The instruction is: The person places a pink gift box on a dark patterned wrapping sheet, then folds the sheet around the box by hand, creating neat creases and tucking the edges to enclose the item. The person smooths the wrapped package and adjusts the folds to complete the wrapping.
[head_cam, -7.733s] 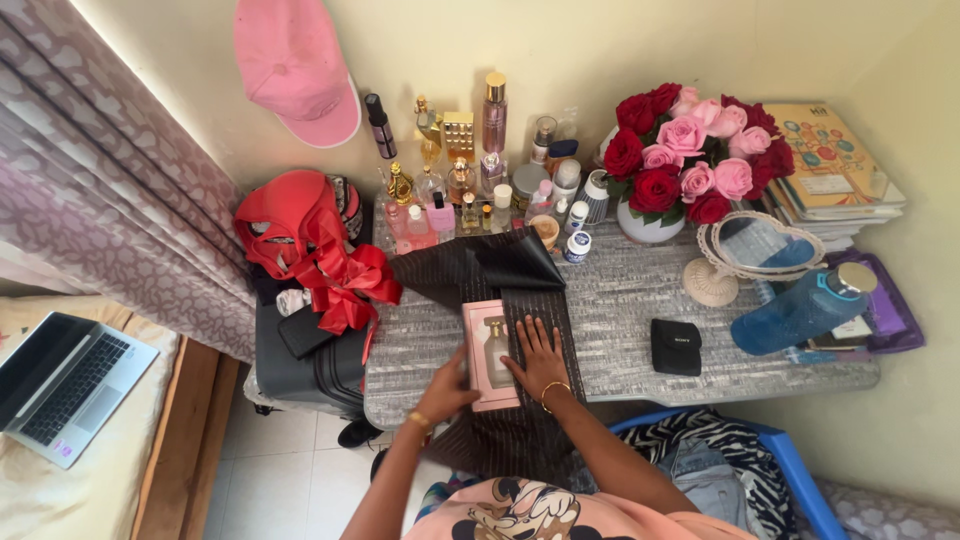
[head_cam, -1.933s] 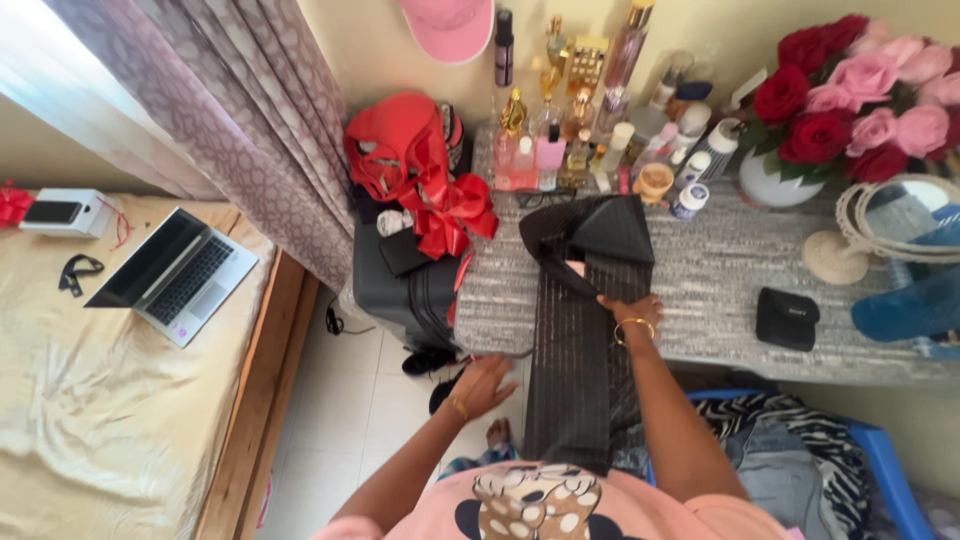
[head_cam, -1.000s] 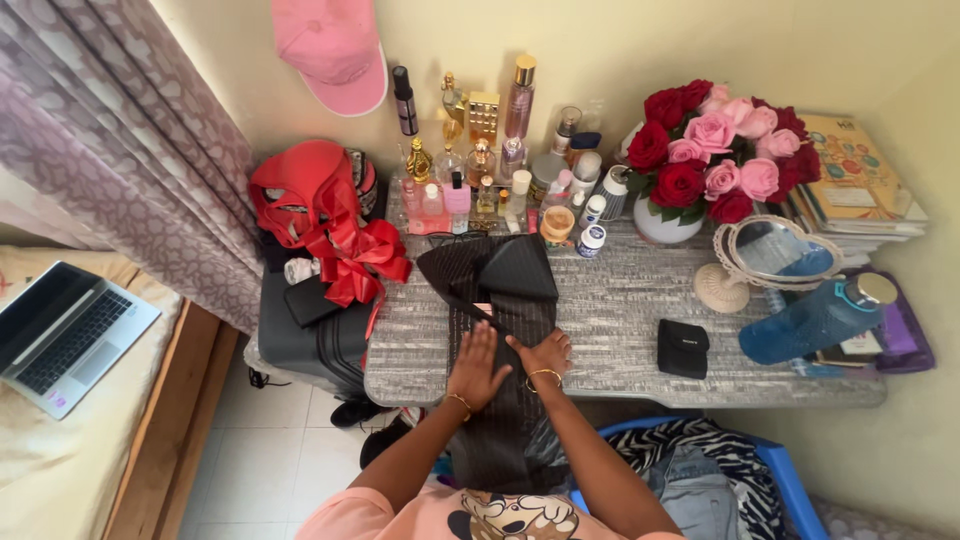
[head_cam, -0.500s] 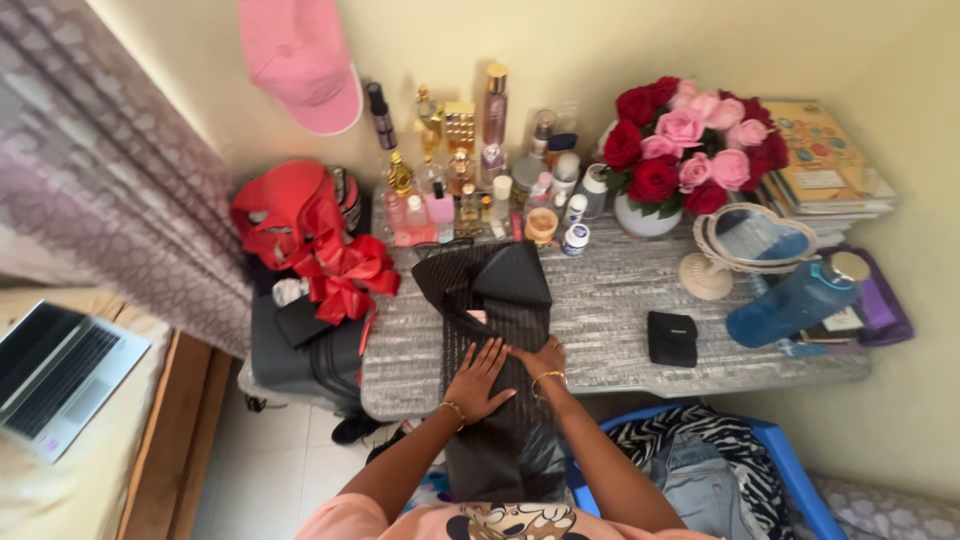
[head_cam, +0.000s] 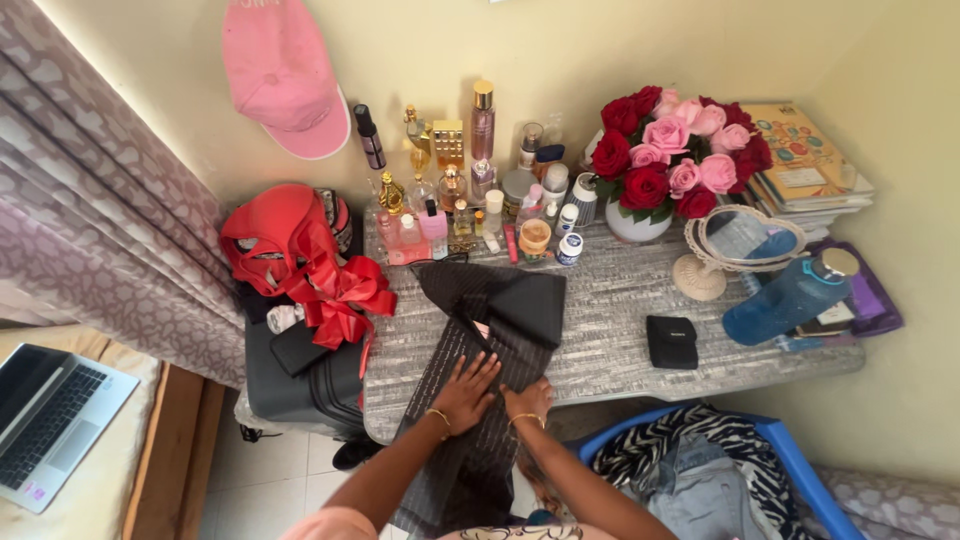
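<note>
On grey table [head_cam: 620,340]: both hands flat on black wrapping paper [head_cam: 480,330].

The black wrapping paper [head_cam: 470,400] — dark, faintly striped with pale lines — lies lengthwise across the grey worktop [head_cam: 620,330] and hangs over its near edge, flat under the fingers [head_cam: 480,368]. Just beyond the fingers its far end is folded back into a loose triangular flap, and a small pink corner of the pink box [head_cam: 482,329] peeks out there — the rest is covered.
</note>
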